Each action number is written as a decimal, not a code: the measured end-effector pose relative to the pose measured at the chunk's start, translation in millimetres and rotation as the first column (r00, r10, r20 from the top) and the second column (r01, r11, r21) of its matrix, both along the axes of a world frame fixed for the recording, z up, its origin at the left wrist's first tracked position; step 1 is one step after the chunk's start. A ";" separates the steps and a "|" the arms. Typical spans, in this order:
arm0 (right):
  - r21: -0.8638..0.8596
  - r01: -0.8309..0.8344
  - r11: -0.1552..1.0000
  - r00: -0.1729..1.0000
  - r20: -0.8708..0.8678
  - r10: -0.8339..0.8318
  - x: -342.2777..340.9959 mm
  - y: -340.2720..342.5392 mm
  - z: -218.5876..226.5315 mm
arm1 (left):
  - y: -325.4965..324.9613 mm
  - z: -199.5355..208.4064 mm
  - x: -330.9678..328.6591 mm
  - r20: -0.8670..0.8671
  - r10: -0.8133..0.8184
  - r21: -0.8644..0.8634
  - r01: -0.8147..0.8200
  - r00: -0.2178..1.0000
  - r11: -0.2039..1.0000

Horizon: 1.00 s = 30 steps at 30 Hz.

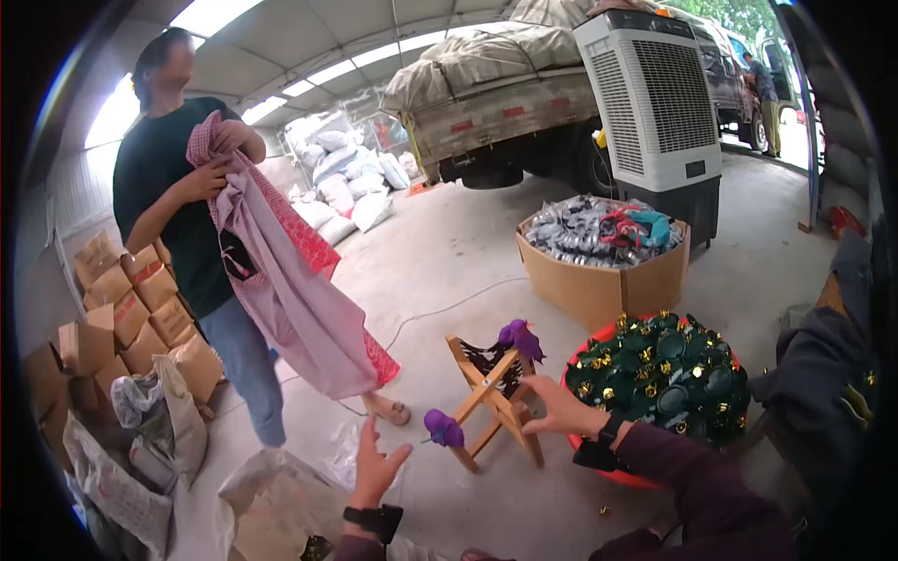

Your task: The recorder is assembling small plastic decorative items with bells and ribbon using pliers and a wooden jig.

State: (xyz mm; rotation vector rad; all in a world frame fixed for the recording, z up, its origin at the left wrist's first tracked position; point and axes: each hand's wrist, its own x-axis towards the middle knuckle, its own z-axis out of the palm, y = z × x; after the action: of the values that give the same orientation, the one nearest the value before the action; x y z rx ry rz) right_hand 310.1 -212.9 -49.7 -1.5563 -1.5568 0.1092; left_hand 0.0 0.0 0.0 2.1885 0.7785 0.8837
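Your left hand (376, 465) is raised with the palm turned away from you, fingers spread wide and empty, touching nothing. A dark watch band wraps its wrist near the lower edge of the view. Your right hand (558, 409) reaches forward and left, fingers curled in a loose grip. Its forearm, in a dark maroon sleeve, enters from the lower right corner, a black band at the wrist.

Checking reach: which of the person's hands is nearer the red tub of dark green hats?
Right. The right hand grips the wooden stand beside the red tub; the left hand hangs open, farther left.
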 end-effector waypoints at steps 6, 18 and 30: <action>-0.287 0.120 0.950 0.992 0.067 -0.106 14.8 27.5 -65.2 | 53.8 -93.3 73.9 -0.170 0.012 0.191 0.021 0.985 0.981; -0.419 0.305 0.855 0.949 0.213 -0.234 8.9 61.3 -101.0 | 62.6 -131.8 134.8 -0.522 0.110 0.084 -0.077 0.846 0.993; -0.265 0.256 0.930 0.959 0.193 -0.209 29.6 46.1 -121.5 | 1.9 -125.5 80.0 -0.532 0.160 0.214 -0.051 0.831 0.976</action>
State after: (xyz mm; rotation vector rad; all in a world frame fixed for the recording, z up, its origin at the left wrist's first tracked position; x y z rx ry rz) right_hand 339.6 -166.9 -171.2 -2.0141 -1.5150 0.0803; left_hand 80.0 1.9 -125.5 2.6356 1.1318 0.3768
